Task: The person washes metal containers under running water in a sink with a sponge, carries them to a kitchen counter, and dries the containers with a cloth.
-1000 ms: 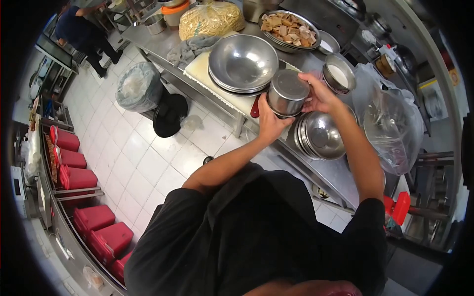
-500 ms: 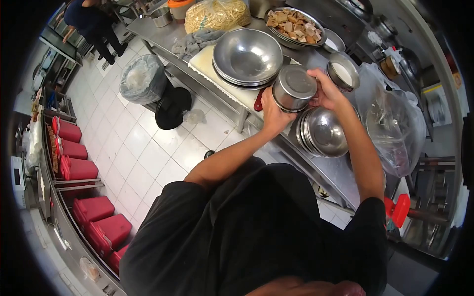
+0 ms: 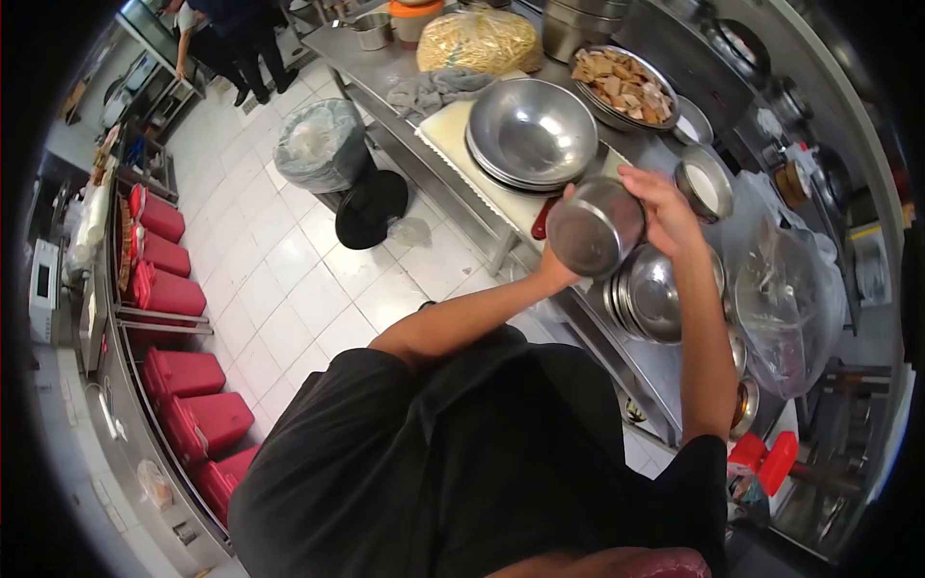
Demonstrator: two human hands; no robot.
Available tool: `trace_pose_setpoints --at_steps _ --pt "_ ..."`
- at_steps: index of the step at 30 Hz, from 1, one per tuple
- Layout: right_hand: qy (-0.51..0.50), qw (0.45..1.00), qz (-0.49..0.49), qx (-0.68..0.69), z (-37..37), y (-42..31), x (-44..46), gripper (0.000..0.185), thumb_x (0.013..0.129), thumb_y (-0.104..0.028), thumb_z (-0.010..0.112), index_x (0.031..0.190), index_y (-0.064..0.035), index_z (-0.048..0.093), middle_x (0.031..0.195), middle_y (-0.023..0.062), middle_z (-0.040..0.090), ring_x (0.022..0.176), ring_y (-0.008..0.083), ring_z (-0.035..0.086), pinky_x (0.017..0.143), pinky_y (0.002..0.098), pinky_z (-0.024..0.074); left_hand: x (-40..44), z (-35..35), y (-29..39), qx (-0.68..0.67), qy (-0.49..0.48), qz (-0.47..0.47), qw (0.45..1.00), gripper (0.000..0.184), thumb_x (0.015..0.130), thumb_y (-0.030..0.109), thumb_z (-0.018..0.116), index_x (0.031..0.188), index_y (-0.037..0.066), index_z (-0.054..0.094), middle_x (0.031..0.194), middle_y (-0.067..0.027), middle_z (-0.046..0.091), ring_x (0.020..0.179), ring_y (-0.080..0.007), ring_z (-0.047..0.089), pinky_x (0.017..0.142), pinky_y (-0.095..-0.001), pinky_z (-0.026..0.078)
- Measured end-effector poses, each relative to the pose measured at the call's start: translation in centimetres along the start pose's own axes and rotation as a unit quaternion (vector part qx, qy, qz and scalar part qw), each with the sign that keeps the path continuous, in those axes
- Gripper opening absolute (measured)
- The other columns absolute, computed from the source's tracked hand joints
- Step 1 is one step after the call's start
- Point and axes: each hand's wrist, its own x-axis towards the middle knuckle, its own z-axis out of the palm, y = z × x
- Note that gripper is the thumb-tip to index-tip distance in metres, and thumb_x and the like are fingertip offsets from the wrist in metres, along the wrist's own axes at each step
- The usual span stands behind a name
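Observation:
A round steel container (image 3: 599, 229) is held tilted above the counter's front edge, slightly blurred. My left hand (image 3: 559, 267) grips its lower left side, the fingers partly hidden behind it. My right hand (image 3: 670, 214) is cupped against its right side, fingers near the upper edge. Just behind the container, a stack of wide steel bowls (image 3: 533, 132) sits on a white cutting board (image 3: 451, 130). A red-handled tool (image 3: 541, 220) lies at the board's edge, mostly covered. More stacked steel bowls (image 3: 657, 294) are under my right forearm.
Farther back are a bag of pale yellow strips (image 3: 479, 41), a grey cloth (image 3: 440, 91) and a bowl of brown chunks (image 3: 624, 87). A bowl of white contents (image 3: 704, 185) and a clear plastic bag (image 3: 785, 308) lie right. A lined bin (image 3: 321, 144) stands left; two people (image 3: 236, 43) are beyond.
The container has come lower in the view and its tilt has changed. My right hand has shifted along its side. The whole view has turned slightly, and a second person shows more at the far left.

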Motion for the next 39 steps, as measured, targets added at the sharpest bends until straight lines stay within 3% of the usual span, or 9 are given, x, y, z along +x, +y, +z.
trace_pose_setpoints --at_steps 9,12,16,19,22,29,34,36,39 --pt "-0.021 0.998 -0.048 0.037 2.9 -3.4 -1.5 0.037 0.087 -0.007 0.056 0.123 0.0012 0.05 0.104 0.0113 0.062 0.093 0.0159 0.059 0.085 0.0284 0.0459 0.8 -8.1 7.6 -0.145 -0.043 -0.217 0.964 0.048 0.079 0.006 0.054 0.127 0.006 0.045 0.125 -0.0141 0.05 0.117 -0.0272 0.046 0.099 -0.0367 0.037" --pt "-0.074 0.993 -0.043 0.08 6.5 -4.5 -0.6 0.036 0.088 -0.007 0.056 0.122 0.0009 0.048 0.104 0.012 0.061 0.093 0.017 0.06 0.086 0.0291 0.0458 2.2 -15.0 8.0 -0.726 -0.135 -0.332 0.587 0.042 0.083 0.01 0.054 0.124 0.006 0.047 0.117 -0.0111 0.056 0.111 -0.0252 0.052 0.097 -0.0388 0.038" --pt "-0.072 0.995 -0.028 0.057 14.7 -3.4 4.7 0.036 0.088 -0.004 0.055 0.122 -0.0001 0.047 0.097 0.0124 0.064 0.084 0.0169 0.064 0.075 0.0277 0.0523 2.7 -24.4 8.4 -0.696 -0.052 -0.314 0.644 0.037 0.088 0.019 0.055 0.122 0.005 0.048 0.115 -0.0087 0.058 0.106 -0.0236 0.055 0.095 -0.0407 0.039" --pt "0.029 0.956 -0.109 -0.272 21.1 -1.0 11.7 0.044 0.08 -0.024 0.07 0.113 0.0023 0.058 0.084 0.01 0.066 0.072 0.0127 0.06 0.064 0.0255 0.0472 0.6 -32.5 3.3 -0.673 -0.032 -0.223 0.705 0.036 0.091 0.024 0.054 0.118 0.003 0.048 0.117 -0.0099 0.058 0.108 -0.0239 0.055 0.097 -0.0417 0.038" --pt "0.059 0.906 -0.143 -0.393 24.3 3.2 22.5 0.057 0.074 -0.038 0.073 0.108 0.0049 0.06 0.093 0.0206 0.065 0.086 0.0253 0.064 0.076 0.0331 0.0492 -0.6 -39.3 2.5 -0.504 0.083 -0.293 0.808 0.041 0.092 0.024 0.054 0.123 0.0 0.046 0.117 -0.0108 0.058 0.11 -0.0223 0.054 0.097 -0.0383 0.039" --pt "0.249 0.759 -0.09 -0.595 26.8 10.3 35.4 0.042 0.078 -0.033 0.061 0.097 0.0041 0.064 0.104 0.0228 0.063 0.102 0.0372 0.059 0.086 0.0409 0.0467 -5.7 -45.7 -4.5 -0.308 0.306 -0.409 0.803 0.02 0.093 0.01 0.05 0.108 -0.002 0.054 0.101 -0.0097 0.061 0.092 -0.0179 0.057 0.084 -0.0309 0.044" --pt "0.26 0.85 -0.067 -0.454 24.0 7.5 35.9 0.039 0.077 -0.024 0.05 0.101 0.0045 0.062 0.107 0.0263 0.06 0.1 0.0426 0.057 0.084 0.0424 0.0457 -3.9 -46.8 -6.5 -0.25 0.288 -0.395 0.836 0.025 0.09 0.015 0.056 0.108 -0.003 0.056 0.099 -0.009 0.061 0.091 -0.0159 0.057 0.083 -0.0292 0.043" --pt "0.303 0.925 -0.108 -0.202 26.3 2.1 31.0 0.026 0.073 -0.016 0.052 0.086 0.0045 0.062 0.086 0.0177 0.063 0.083 0.0252 0.057 0.074 0.0382 0.0445 -3.0 -46.9 -10.2 -0.199 0.276 -0.398 0.852 0.033 0.087 0.019 0.061 0.11 -0.004 0.056 0.101 -0.0105 0.062 0.092 -0.0153 0.056 0.084 -0.0279 0.042" --pt "0.145 0.966 -0.209 0.052 30.0 -5.2 23.7 0.015 0.067 -0.008 0.059 0.079 0.0004 0.055 0.075 0.0027 0.05 0.066 0.0119 0.043 0.06 0.0285 0.0392 2.4 -46.0 -8.2 -0.199 0.262 -0.361 0.872 0.032 0.083 0.015 0.062 0.06 0.007 0.042 0.063 0.0042 0.034 0.062 -0.0075 0.033 0.055 -0.029 0.028"
